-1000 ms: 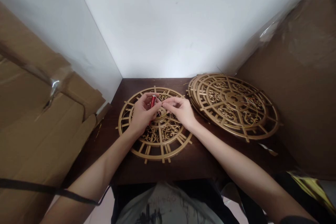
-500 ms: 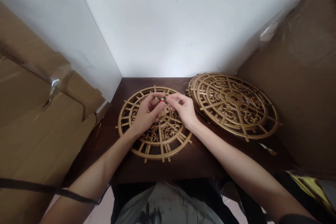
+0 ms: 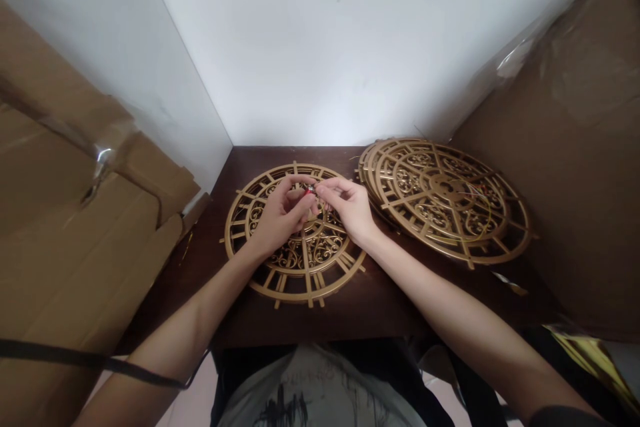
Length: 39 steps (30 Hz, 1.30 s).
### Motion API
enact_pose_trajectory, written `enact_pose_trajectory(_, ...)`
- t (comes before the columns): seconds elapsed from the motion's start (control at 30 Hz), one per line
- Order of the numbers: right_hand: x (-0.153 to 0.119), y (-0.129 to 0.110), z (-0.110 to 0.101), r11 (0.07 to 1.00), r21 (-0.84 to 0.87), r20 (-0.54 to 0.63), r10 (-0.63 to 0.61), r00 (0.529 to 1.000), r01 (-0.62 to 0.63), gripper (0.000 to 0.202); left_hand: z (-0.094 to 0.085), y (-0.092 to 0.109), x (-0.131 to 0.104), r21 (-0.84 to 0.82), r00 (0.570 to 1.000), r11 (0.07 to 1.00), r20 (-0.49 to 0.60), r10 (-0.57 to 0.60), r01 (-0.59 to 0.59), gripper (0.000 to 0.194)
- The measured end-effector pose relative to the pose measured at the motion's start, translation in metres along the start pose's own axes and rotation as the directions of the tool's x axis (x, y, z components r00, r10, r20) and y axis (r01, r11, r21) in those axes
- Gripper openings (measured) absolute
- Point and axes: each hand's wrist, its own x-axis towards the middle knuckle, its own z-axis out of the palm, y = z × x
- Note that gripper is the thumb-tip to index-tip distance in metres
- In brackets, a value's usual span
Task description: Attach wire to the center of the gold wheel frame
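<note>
A gold openwork clock face (image 3: 300, 273) with Roman numeral bars lies flat in front of me on the dark table. Over its upper middle, my left hand (image 3: 280, 217) is closed around a small red and silver piece (image 3: 309, 191), which shows between thumb and forefinger. Opposite it, my right hand (image 3: 353, 210) pinches with thumb and forefinger right beside that piece. Whatever the right fingertips grip is too small to make out. Both hands hide part of the clock face's centre.
More gold clock faces (image 3: 443, 183) are stacked to the right, thin yellow wire on top. A small brush-like item (image 3: 510, 283) lies below them on the dark table (image 3: 330, 328). Cardboard stands left (image 3: 65, 227) and right (image 3: 575, 167); a white wall (image 3: 340, 47) rises behind.
My hands hold nearly the same pose over the clock face, with only slight finger movement. The view has shifted a very little.
</note>
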Motion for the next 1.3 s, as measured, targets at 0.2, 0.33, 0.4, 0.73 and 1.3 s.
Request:
enact_pose_trajectory(0.2, -0.0002, -0.0009, 0.0013, 1.0, -0.002, 0.014, -0.018, 1.0, 0.018, 0.012, -0.0002, -0.0008, 0.0001, 0.007, 1.0, 1.0, 0.011, 0.017, -0.017, 0.027)
enact_pose_trajectory(0.33, -0.0002, -0.0009, 0.001, 0.999, -0.022, 0.019, -0.029, 0.999, 0.029, 0.013, 0.0, -0.0006, -0.0002, 0.005, 1.0, 1.0, 0.005, 0.017, -0.018, 0.026)
enact_pose_trajectory(0.4, -0.0002, -0.0008, 0.0007, 0.999, -0.024, 0.021, -0.032, 0.999, 0.033, 0.014, 0.0001, -0.0005, -0.0002, 0.006, 1.0, 1.0, 0.001, 0.017, -0.017, 0.026)
enact_pose_trajectory(0.73, -0.0008, -0.0001, 0.0001, 0.999, -0.028, 0.031, -0.044, 0.999, 0.045, 0.012, 0.0003, -0.0006, -0.0004, 0.004, 1.0, 1.0, -0.007, 0.018, -0.018, 0.025)
enact_pose_trajectory(1.3, -0.0019, -0.0013, 0.0011, 0.997, -0.051, 0.042, -0.055, 0.998, 0.057, 0.02, 0.0011, -0.0007, -0.0005, -0.007, 1.0, 1.0, -0.009, 0.014, -0.014, 0.025)
